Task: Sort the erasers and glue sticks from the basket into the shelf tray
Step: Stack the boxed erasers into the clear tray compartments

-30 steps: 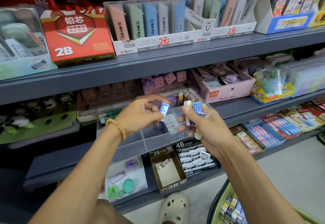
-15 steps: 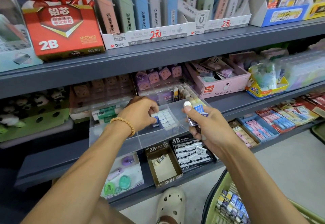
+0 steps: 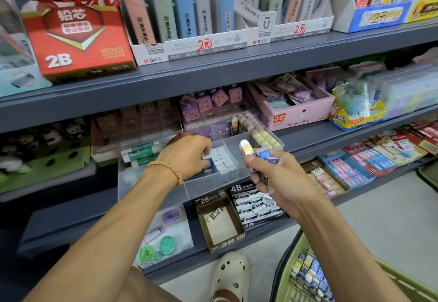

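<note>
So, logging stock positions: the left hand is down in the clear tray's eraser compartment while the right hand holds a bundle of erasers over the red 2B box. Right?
Not quite. In the head view the right hand holds its erasers in front of the clear tray, not the red box. The left hand is in the eraser compartment.

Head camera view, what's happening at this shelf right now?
A person is stocking a clear shelf tray from a green basket at the lower right. The left hand reaches into the compartment of small white and blue erasers, apparently setting one in place. The right hand grips a small bunch of erasers and a glue stick, waiting above the tray.
</note>
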A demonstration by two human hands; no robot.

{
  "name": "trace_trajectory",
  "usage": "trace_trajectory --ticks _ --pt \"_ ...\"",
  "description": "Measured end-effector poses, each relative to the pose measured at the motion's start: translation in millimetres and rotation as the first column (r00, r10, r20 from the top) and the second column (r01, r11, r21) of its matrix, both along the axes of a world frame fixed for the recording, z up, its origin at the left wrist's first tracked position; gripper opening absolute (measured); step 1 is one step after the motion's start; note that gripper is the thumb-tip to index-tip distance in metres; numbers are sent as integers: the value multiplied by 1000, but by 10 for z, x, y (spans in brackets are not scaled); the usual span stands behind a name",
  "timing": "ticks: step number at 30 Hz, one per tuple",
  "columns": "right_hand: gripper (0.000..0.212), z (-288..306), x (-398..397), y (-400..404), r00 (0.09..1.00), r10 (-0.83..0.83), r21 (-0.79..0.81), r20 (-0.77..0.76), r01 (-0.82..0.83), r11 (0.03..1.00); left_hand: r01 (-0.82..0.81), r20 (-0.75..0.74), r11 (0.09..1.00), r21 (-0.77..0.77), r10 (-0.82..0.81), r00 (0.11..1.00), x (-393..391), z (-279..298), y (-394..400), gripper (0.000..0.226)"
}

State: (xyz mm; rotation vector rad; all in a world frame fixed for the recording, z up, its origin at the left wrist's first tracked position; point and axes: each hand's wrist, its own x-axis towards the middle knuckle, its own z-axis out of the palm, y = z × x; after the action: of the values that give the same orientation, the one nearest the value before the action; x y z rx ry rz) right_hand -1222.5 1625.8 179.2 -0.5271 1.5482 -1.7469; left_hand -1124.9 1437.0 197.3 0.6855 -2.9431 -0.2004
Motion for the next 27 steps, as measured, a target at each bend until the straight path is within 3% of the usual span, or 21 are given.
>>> trace_trajectory --ticks 5,8,11,14,17,19,24,27 --pt "12 0 -24 4 999 -25 18 -22 25 1000 -34 -13 985 172 36 999 29 51 -27 16" --pt "10 16 -46 -5 999 -26 23 -44 27 999 20 -263 922 386 90 961 33 163 114 16" --pt "10 43 -42 -22 997 1 13 -76 0 1000 197 -389 694 693 130 912 -29 282 332 9" --pt "12 68 -41 -19 995 -8 -15 -95 6 1000 289 -395 520 804 103 913 -104 299 416 10" --pt "11 85 -98 47 992 -106 -41 -66 103 994 289 -398 411 865 211 893 -169 288 374 13" --pt "5 105 -164 99 986 -166 -49 -7 165 985 268 -406 415 869 290 867 -220 274 328 13" --pt "16 181 -329 172 956 -210 -67 206 228 971 184 -394 493 850 365 843 -406 253 221 18" --pt "11 229 -428 147 973 -209 -2 102 210 978 118 -419 632 766 352 837 -561 283 80 22"
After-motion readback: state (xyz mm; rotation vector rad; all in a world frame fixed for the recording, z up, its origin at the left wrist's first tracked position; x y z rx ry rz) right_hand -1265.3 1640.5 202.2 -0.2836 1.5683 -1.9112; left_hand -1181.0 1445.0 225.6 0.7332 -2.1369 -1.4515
